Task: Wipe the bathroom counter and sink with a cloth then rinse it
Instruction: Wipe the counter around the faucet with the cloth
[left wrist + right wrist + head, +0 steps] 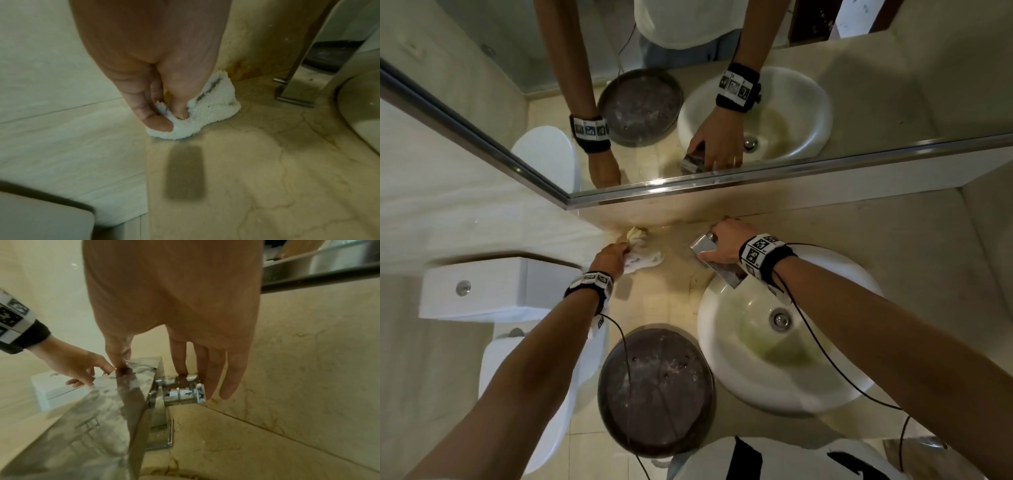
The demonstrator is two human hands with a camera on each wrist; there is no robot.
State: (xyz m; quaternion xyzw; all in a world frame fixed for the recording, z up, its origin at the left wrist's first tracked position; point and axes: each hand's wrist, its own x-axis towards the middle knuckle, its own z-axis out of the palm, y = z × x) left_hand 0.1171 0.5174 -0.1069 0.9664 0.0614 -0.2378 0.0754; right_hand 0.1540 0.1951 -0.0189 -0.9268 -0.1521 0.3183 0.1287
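Note:
A white terry cloth (643, 255) (211, 112) lies bunched on the beige marble counter (667, 291) (246, 178), in the back left corner under the mirror. My left hand (613, 255) (170, 120) pinches it between thumb and fingers and presses it to the stone. My right hand (726, 243) (164, 376) rests over the chrome faucet (703, 248) (123, 402). Its thumb lies on the spout top and its straight fingers hang beside the side handle (180, 392). The white round sink (722, 359) sits below the faucet, stained yellowish, and no water runs.
A dark round metal pan (654, 390) stands on the counter's front, left of the sink. A toilet cistern (476, 287) sits beyond the counter's left edge. The mirror (688, 102) and its steel frame run along the back wall. Cables trail from both wrists.

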